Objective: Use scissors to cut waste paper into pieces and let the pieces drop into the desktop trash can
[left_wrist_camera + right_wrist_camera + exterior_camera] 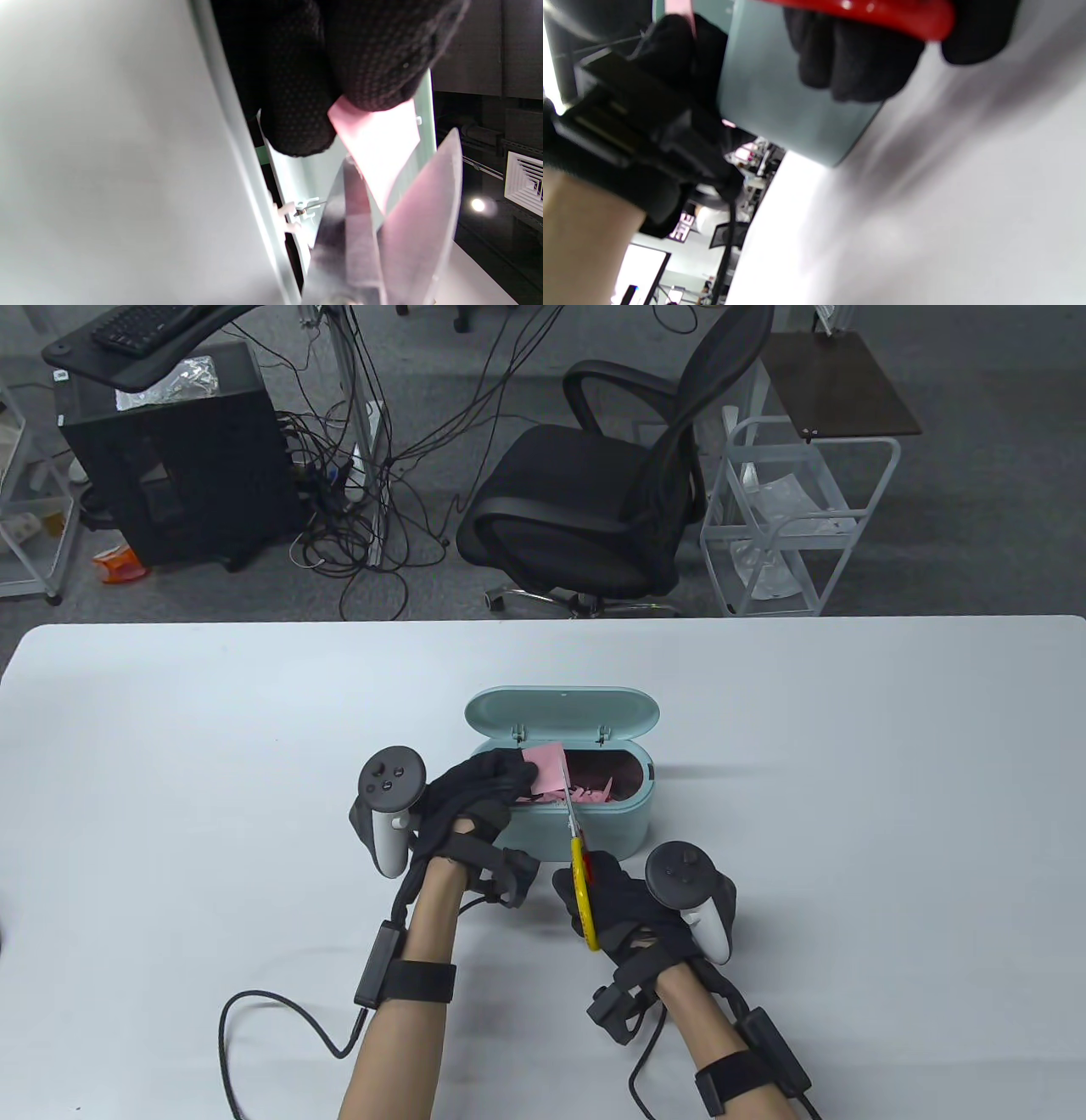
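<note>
A mint-green desktop trash can (624,823) stands mid-table with its lid (562,711) tipped back, pink scraps (585,792) inside. My left hand (488,793) pinches a pink sheet of paper (545,768) over the can's left end. In the left wrist view my fingertips (377,59) clamp the paper (375,144) and the scissor blades (382,237) stand apart around its lower edge. My right hand (624,908) grips the scissors (582,874) by the yellow and red handles, blades pointing over the can. The right wrist view shows the red handle (882,12) under my curled fingers.
The white table (848,780) spreads wide on both sides of the can. A glove cable (271,1018) loops near the front left edge. Beyond the far edge stand a black office chair (611,500) and a white wire cart (797,526).
</note>
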`<control>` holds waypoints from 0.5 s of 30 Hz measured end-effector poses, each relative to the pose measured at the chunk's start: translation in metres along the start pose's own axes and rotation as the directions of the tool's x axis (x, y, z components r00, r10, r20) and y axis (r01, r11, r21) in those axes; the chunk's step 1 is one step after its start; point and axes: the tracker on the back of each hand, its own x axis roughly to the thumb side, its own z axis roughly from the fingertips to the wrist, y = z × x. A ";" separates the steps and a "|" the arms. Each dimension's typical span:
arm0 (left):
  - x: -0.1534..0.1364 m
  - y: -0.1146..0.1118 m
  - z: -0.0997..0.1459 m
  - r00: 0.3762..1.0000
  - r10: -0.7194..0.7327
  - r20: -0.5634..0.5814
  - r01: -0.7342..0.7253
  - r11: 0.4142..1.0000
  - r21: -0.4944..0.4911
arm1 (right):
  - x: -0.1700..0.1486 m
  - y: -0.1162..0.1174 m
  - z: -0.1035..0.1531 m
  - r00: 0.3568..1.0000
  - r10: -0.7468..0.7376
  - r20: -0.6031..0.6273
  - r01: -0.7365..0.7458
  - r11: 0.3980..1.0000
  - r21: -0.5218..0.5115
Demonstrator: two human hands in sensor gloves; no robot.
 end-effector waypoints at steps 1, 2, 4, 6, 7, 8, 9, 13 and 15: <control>0.000 0.000 0.000 1.000 -0.001 0.000 0.001 1.000 -0.001 | 0.000 0.000 -0.001 1.000 -0.005 0.000 0.005 1.000 -0.004; 0.000 0.000 0.000 1.000 -0.003 0.001 0.003 1.000 -0.001 | 0.001 0.000 -0.002 1.000 -0.009 0.000 0.009 1.000 -0.009; 0.000 0.000 0.000 1.000 -0.004 0.001 0.004 1.000 -0.002 | 0.001 0.001 -0.003 1.000 -0.007 -0.004 0.007 1.000 0.002; 0.000 0.000 0.000 1.000 -0.007 0.002 0.007 1.000 -0.003 | 0.001 0.001 -0.003 1.000 -0.006 -0.005 0.006 1.000 -0.005; 0.000 0.000 0.000 1.000 -0.008 0.002 0.009 1.000 -0.005 | 0.002 0.001 -0.004 1.000 -0.007 -0.005 0.007 1.000 -0.004; 0.000 0.000 0.000 1.000 -0.014 0.002 0.014 1.000 -0.010 | 0.002 0.001 -0.004 1.000 -0.009 -0.003 0.009 1.000 -0.007; 0.000 0.001 0.000 1.000 -0.019 0.003 0.019 1.000 -0.013 | 0.002 0.000 -0.004 1.000 -0.017 0.000 0.017 1.000 -0.016; 0.000 0.000 -0.001 1.000 -0.011 0.003 0.012 1.000 -0.016 | 0.002 -0.002 -0.004 0.999 -0.043 0.010 0.043 0.998 -0.052; 0.001 0.001 -0.002 1.000 -0.025 0.006 0.025 0.999 -0.029 | 0.002 -0.003 -0.004 0.998 -0.057 0.018 0.058 0.996 -0.071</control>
